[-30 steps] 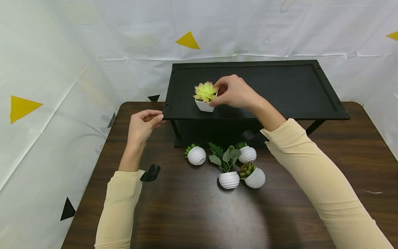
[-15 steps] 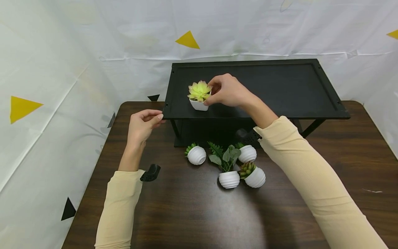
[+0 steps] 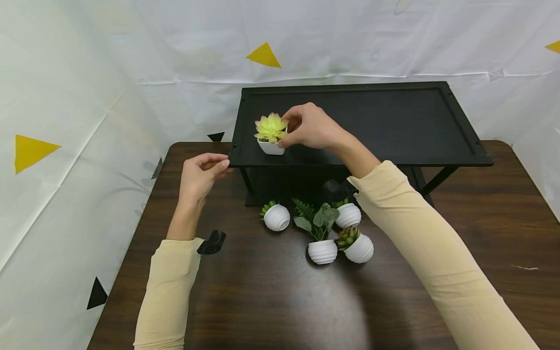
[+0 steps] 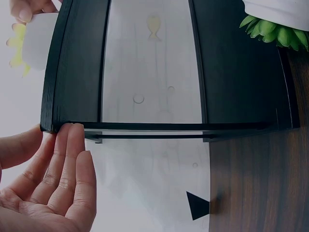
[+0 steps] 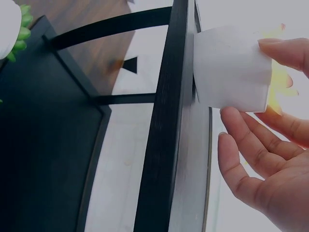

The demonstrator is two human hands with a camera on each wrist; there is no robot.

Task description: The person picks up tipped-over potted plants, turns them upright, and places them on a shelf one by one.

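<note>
In the head view my right hand [image 3: 312, 127] pinches the rim of a square white pot holding a yellow-green succulent [image 3: 271, 128]. The pot stands upright at the left part of a black shelf's top [image 3: 372, 121]. The right wrist view shows the white pot [image 5: 231, 72] against the shelf top, with thumb and fingers at its upper edge. My left hand [image 3: 199, 177] grips the front left corner of the shelf. Seen from the left wrist, that hand [image 4: 58, 179] has its thumb on one side of the board and its fingertips on the other.
On the brown wooden table [image 3: 262, 301], before the shelf, lie a small potted succulent [image 3: 276, 218], another behind [image 3: 348, 215] and a reddish-green one [image 3: 358, 249]. A leafy plant [image 3: 323, 252] stands upright among them. White sheeting [image 3: 175, 39] hangs behind.
My right hand has moved left along the shelf top, bringing the potted succulent closer to the left end. The left hand has stayed at the corner.
</note>
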